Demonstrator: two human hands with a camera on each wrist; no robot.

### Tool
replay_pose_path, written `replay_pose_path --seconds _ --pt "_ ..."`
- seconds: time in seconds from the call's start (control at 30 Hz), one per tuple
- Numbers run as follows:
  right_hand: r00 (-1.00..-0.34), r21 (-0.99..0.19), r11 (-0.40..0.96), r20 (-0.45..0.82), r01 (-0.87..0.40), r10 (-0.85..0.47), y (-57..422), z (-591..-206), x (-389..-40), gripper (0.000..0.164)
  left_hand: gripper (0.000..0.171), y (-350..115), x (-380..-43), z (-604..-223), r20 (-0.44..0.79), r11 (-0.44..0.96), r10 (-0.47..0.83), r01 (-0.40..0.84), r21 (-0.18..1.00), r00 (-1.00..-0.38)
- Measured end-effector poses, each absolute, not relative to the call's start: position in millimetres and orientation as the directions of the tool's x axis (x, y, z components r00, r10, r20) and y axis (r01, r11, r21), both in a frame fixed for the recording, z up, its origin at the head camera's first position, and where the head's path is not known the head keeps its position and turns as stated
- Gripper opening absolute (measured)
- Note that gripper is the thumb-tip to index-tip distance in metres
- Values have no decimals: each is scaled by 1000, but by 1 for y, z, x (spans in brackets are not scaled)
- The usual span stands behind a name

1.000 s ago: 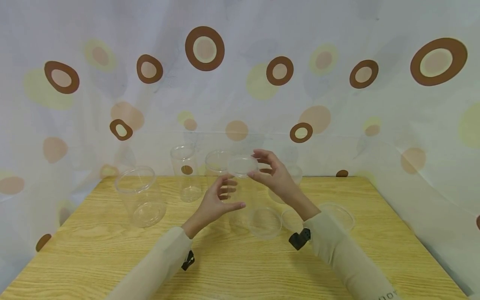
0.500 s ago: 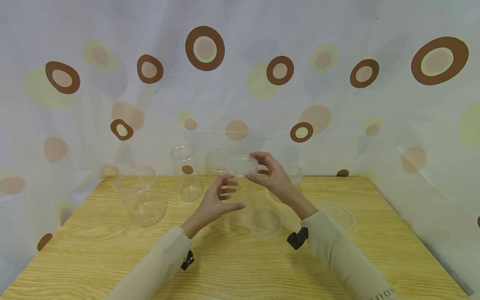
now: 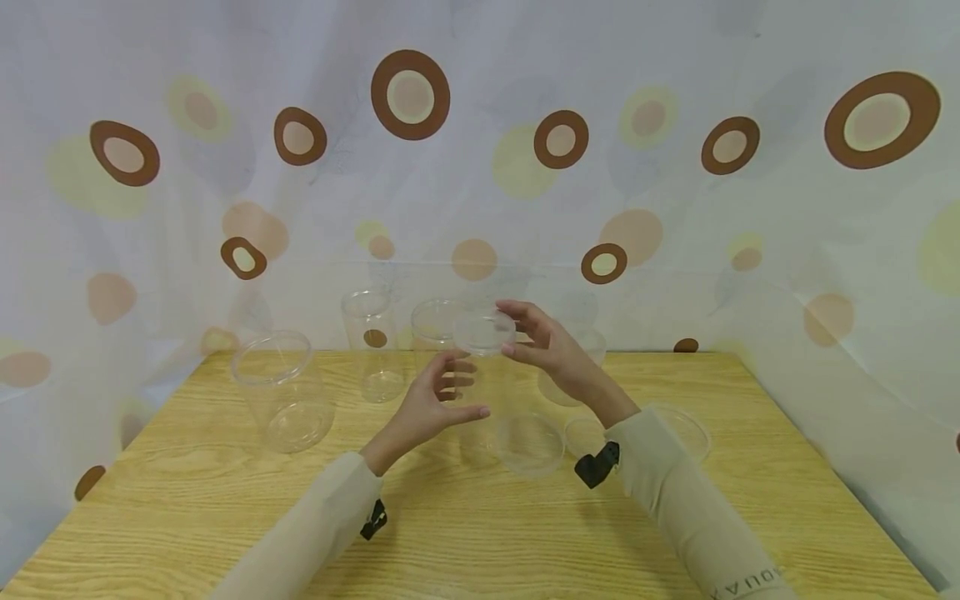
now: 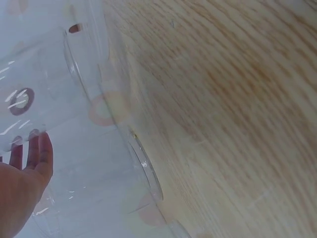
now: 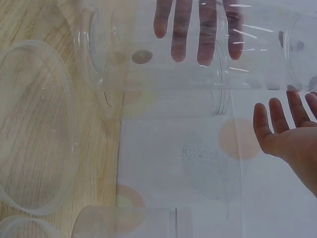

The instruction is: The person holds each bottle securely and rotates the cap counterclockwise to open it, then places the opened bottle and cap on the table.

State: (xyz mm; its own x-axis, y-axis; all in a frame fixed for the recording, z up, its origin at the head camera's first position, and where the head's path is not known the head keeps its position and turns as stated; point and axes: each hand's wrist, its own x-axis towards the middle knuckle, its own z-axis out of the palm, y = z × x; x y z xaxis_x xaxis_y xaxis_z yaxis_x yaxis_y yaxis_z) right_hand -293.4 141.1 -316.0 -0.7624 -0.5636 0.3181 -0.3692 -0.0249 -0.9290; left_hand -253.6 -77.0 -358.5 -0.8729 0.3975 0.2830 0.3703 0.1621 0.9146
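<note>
In the head view a tall clear plastic jar (image 3: 491,383) stands upright on the table, a clear round lid (image 3: 483,332) at its top. My left hand (image 3: 427,408) grips the jar's side, thumb in front and fingers behind; those fingers show through the plastic in the right wrist view. My right hand (image 3: 551,350) holds the lid's right edge between thumb and fingers. In the right wrist view its fingers (image 5: 278,116) reach up to the lid end of the jar. The left wrist view shows a hand (image 4: 27,183) with fingertips at the clear wall.
A wide open jar (image 3: 258,375) stands at the left, a narrow one (image 3: 371,358) behind it. More clear jars stand behind my hands. Round clear lids lie near the jar's base (image 3: 531,448) and under the right forearm, one lid (image 3: 697,429) farthest right. A patterned cloth (image 3: 480,192) hangs behind.
The right hand shifts slightly left along the lid, then back to the right. The left hand and the jar stay in place.
</note>
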Motion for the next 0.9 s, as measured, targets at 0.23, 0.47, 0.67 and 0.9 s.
replay_pose_path --seconds 0.23,0.47,0.67,0.9 --pt "-818 -895 54 379 -443 -432 133 -317 -283 64 70 -77 -253 -358 278 170 364 357 919 -889" --pt "-840 -851 172 420 -495 -343 126 -318 -278 61 70 -76 -253 -357 287 173 362 366 914 -887" --pt "-832 -849 159 427 -504 -356 126 -318 -278 59 69 -76 -253 -358 303 164 372 384 909 -877" --pt "-795 -882 76 378 -465 -475 134 -316 -287 59 70 -77 -254 -359 309 148 390 391 909 -867"
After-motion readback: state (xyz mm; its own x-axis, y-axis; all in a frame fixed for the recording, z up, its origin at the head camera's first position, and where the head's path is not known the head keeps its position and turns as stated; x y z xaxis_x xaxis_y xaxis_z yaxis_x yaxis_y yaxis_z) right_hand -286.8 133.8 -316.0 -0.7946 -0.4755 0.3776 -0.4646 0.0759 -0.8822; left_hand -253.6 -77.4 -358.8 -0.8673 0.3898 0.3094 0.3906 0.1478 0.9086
